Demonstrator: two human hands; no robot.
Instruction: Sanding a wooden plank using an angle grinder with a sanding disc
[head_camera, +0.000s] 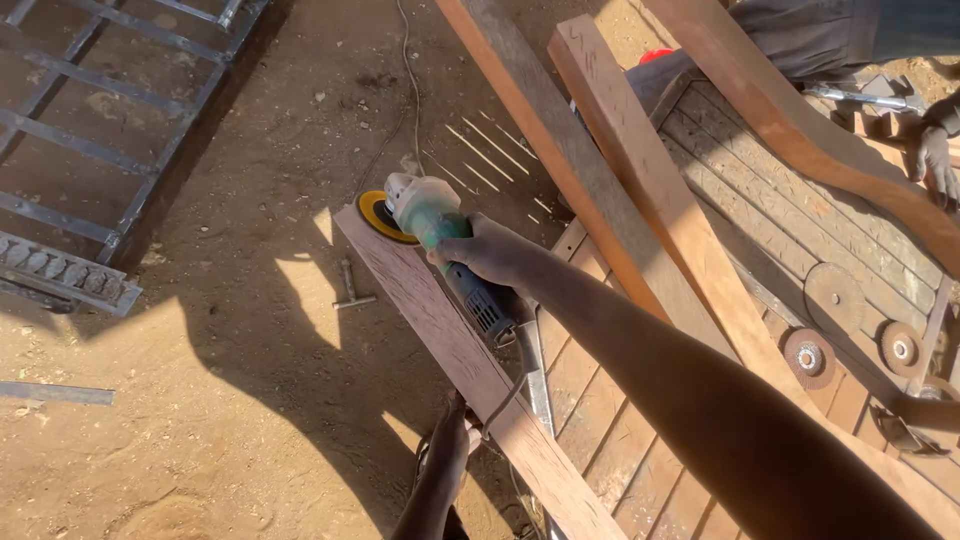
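Note:
My right hand (490, 253) grips the green body of an angle grinder (440, 240). Its yellow-backed disc (382, 216) rests at the far end of a long reddish wooden plank (470, 370), which runs diagonally from the centre toward the bottom. My left hand (450, 440) holds the plank's left edge lower down, partly in shadow. The grinder's cable (527, 372) trails back along the plank.
Several more planks (640, 170) lean across a slatted wooden pallet bench (600, 420) with loose sanding discs (808, 357). Another person's hand (936, 160) rests at the upper right. A metal gate (90, 130) lies on the dirt at left, a small metal tool (350, 290) nearby.

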